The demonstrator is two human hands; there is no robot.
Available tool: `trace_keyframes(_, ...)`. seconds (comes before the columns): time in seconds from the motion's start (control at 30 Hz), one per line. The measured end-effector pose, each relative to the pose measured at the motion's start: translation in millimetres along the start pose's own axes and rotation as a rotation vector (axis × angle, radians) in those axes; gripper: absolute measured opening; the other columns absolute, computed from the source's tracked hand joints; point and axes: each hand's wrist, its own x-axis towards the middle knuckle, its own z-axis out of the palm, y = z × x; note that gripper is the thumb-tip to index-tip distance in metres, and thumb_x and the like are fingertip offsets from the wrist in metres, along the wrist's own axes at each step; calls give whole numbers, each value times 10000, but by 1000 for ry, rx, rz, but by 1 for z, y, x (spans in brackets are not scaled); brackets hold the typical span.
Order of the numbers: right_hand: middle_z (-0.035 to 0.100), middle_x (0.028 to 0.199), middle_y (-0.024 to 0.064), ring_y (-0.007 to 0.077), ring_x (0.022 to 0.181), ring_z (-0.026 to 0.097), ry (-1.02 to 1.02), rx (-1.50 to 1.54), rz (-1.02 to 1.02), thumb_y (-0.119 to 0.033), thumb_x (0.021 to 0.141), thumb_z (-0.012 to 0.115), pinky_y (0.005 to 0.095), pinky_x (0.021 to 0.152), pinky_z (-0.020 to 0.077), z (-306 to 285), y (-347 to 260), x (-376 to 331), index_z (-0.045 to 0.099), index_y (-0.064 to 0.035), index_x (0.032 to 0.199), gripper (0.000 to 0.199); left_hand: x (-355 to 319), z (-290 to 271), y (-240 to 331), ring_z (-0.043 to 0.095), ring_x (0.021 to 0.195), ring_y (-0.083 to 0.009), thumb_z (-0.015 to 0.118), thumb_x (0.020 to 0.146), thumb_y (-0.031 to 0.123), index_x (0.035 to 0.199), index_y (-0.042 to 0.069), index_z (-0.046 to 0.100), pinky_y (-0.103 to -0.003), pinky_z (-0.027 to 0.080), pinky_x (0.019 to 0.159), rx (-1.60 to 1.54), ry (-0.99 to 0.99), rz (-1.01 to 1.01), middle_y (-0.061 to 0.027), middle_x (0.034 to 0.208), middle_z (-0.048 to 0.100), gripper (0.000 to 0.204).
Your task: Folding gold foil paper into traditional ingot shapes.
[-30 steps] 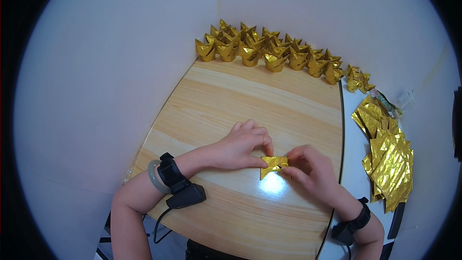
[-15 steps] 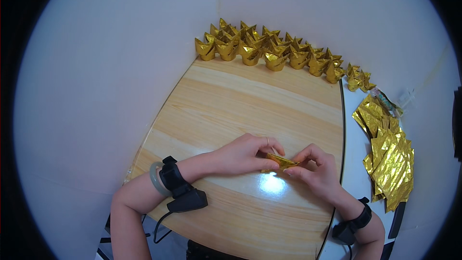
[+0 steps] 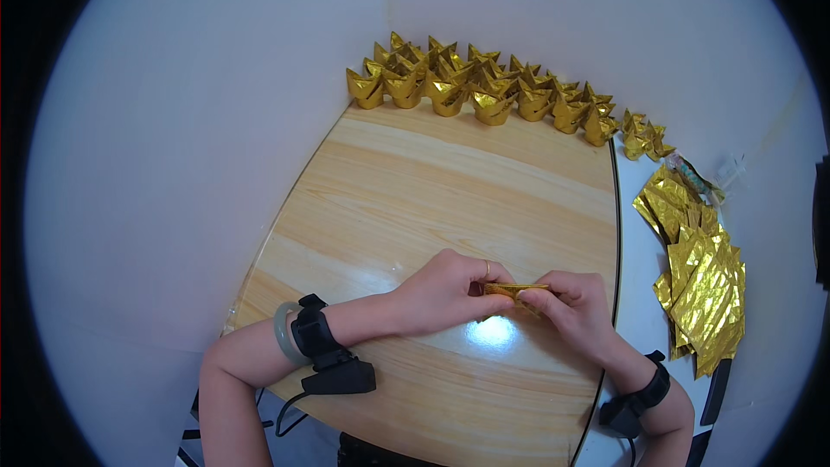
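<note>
In the head view, the left hand [image 3: 445, 291] and right hand [image 3: 572, 307] are both pinching a small gold foil piece [image 3: 503, 288], thumbs and fingers nearly closed on its two ends. It is sitting between the fingertips, above the wooden tabletop [image 3: 389, 173], folded narrow but lacking upturned points; the fingers are hiding much of it, so its exact fold stage is hard to tell. Well beyond the fingers, many shaped gold boats [image 3: 493, 110] are standing finished. Right of the fingers, flat gold pieces [image 3: 707, 298] are lying piled, unshaped.
</note>
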Motion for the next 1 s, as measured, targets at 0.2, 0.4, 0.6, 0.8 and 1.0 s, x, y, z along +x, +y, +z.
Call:
trace_keyframes(0.2,580,566,64,76,518,498,-5,38,63,-198,909,645,253,485,393,-2,0,-1,687,8,805,235,2,1,-9,625,841,-75,645,910,101,1120,-22,645,-224,516,748,-261,-26,-68,-66,953,698,243)
trace_keyframes(0.4,610,593,48,61,540,513,0,73,98,-182,924,624,236,505,407,-1,-3,-1,683,9,848,214,1,1,-4,619,844,-65,612,934,119,1106,-22,645,-213,500,763,-237,-49,-91,-57,946,695,225)
trace_keyframes(0.6,643,619,27,55,560,556,-74,182,207,-165,918,636,229,516,440,-1,-5,0,684,10,844,195,2,1,-9,601,807,-52,613,932,109,1063,-18,650,-205,480,715,-319,60,-132,-39,891,680,187)
trace_keyframes(0.8,664,637,42,61,557,574,-61,102,119,-173,882,687,227,516,454,-1,-1,0,689,10,826,192,2,3,-12,569,700,-54,629,915,125,1030,18,661,-209,447,595,-279,130,1,-21,819,660,160)
trace_keyframes(1.0,654,614,59,75,516,552,3,-23,68,-196,845,729,242,496,442,1,1,-1,689,3,786,211,3,-1,-8,555,871,-190,722,781,102,916,93,695,-301,467,703,286,467,484,-21,918,625,137)
